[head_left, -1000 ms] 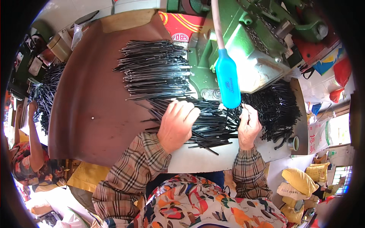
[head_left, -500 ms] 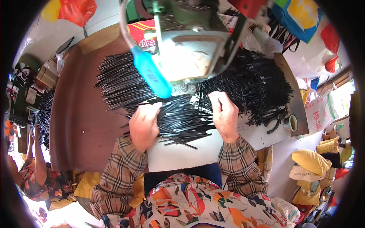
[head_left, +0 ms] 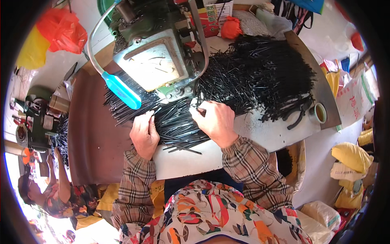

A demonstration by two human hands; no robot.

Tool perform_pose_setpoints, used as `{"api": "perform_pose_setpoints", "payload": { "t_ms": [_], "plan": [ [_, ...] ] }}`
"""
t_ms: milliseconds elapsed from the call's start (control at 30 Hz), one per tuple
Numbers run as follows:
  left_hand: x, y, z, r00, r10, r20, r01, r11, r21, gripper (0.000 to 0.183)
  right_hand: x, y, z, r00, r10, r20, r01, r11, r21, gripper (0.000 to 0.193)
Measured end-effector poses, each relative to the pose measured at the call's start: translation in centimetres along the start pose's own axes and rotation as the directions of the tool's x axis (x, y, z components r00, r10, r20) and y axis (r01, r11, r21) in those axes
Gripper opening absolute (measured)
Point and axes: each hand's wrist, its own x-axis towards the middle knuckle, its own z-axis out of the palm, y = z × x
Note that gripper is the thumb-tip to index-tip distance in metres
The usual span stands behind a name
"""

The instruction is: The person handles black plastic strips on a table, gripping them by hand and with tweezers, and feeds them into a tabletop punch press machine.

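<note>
A heap of thin black rods (head_left: pixel 178 124) lies on the worktable in front of me, between my hands. My left hand (head_left: pixel 145 134) is closed in a pinch at the heap's left side, with the dark end of one rod showing at its fingertips. Just below the front of a green machine (head_left: pixel 154 61), my right hand (head_left: pixel 216 121) is closed too, thumb against forefinger. What its fingertips hold is too small to make out. Further black rods (head_left: pixel 126 97) lie behind my left hand, partly hidden by the machine and its light-blue lamp (head_left: pixel 122 90).
A large pile of black pieces (head_left: pixel 268 73) covers the table's right side. Near the right edge are a dark curved tool (head_left: pixel 298 118) and a small cup (head_left: pixel 318 113). Another person (head_left: pixel 53 187) works at the far left. Yellow sacks (head_left: pixel 351 158) lie on the right.
My view has swung, so the machine and table now appear shifted. My right hand has come left, nearer the machine's front, while my left hand stays beside the heap.
</note>
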Motion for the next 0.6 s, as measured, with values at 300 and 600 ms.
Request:
{"api": "perform_pose_setpoints", "payload": {
  "t_ms": [300,600],
  "plan": [
    [-0.2,-0.5,0.0,0.999,-0.007,-0.040,0.004,0.998,-0.071,0.019,-1.2,1.5,-2.2,0.985,0.169,0.045,-0.174,0.974,0.147,0.023],
    [-0.2,-0.7,-0.5,0.995,-0.069,-0.077,0.054,0.983,-0.177,0.017,-2.6,-1.1,-5.5,0.957,0.168,0.236,-0.240,0.916,0.322,0.015]
  ]
}}
